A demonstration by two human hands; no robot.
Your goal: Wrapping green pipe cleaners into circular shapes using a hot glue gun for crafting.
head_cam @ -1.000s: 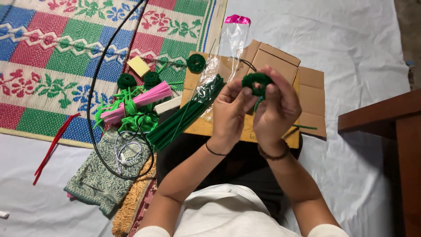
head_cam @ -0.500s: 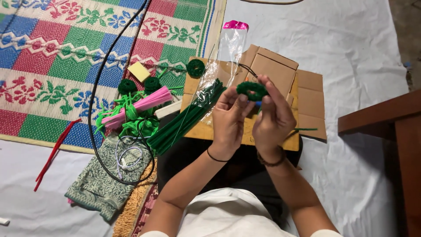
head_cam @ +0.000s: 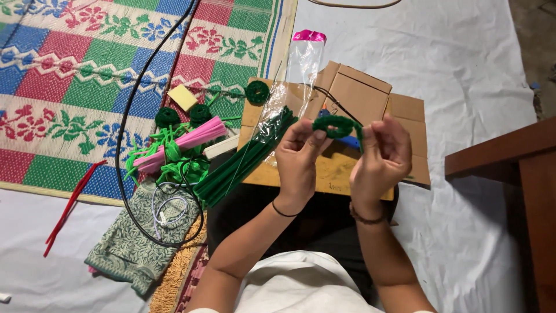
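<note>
Both hands, left hand (head_cam: pixel 298 156) and right hand (head_cam: pixel 379 159), pinch a soft, bendable green pipe-cleaner coil (head_cam: pixel 335 125) by its rim, seemingly light, above flattened cardboard (head_cam: pixel 370 95).

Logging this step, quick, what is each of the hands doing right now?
Left hand: closed, pinching the dark green fuzzy coil.
Right hand: closed on the coil's other end.

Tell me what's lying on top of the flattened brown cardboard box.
On the flattened brown cardboard box lie a dark green coiled pipe-cleaner disc, a clear plastic bag and dark green pipe-cleaner stems. Both hands cover its middle, mostly hiding something blue.
</note>
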